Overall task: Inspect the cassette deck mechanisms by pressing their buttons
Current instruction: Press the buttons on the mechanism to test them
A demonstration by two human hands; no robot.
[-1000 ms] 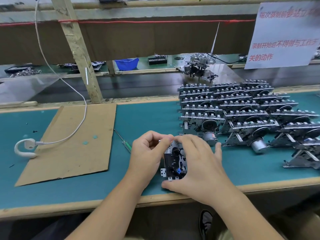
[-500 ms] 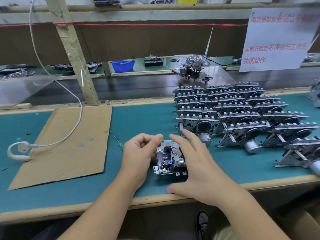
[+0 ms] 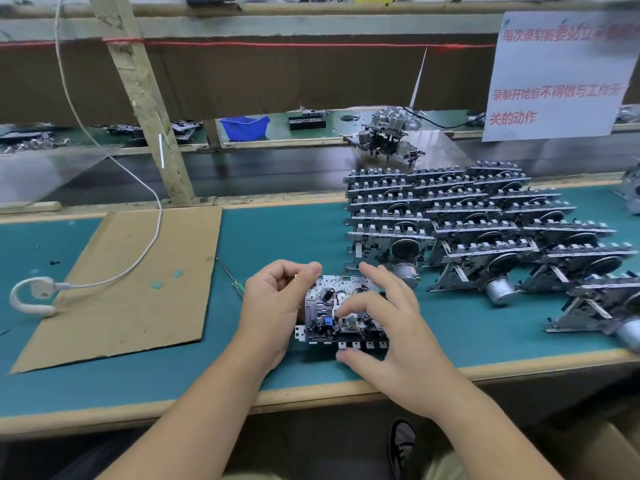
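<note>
A person is sitting at a green surface (image 3: 284, 237) with a wooden front edge and is working on one cassette deck (image 3: 341, 315), which is lying flat near that front edge, between the two hands. Its row of small white buttons (image 3: 360, 344) is facing the person.

The left hand (image 3: 273, 306) is holding the left side of the deck. Its fingers are curled, and the thumb is lying against the top left corner, so the grip is clamped on the deck. The right hand (image 3: 394, 337) is spread over the right part of the deck. One finger is bending down and touching the mechanism near a small blue part (image 3: 328, 321), the other fingers are reaching over the far edge, and the thumb is lying on the surface just beside the buttons. This grip is apart, with the fingers spread, and it is not closing around anything.

Behind and to the right of the hands, many more decks (image 3: 467, 216) are standing in tight rows, leaning on each other, with round silver motors (image 3: 497, 292) showing at the front row. To the left, a flat piece of cardboard (image 3: 131, 289) is lying on the surface. A white earphone (image 3: 31, 299) is resting at its left edge, and its white cable (image 3: 138, 181) is going up. A thin screwdriver (image 3: 230, 277) is lying between the cardboard and the left hand. At the back, a blue tray (image 3: 245, 128) is sitting on another bench, and a white paper sign (image 3: 557, 77) with red writing is hanging at the upper right.
</note>
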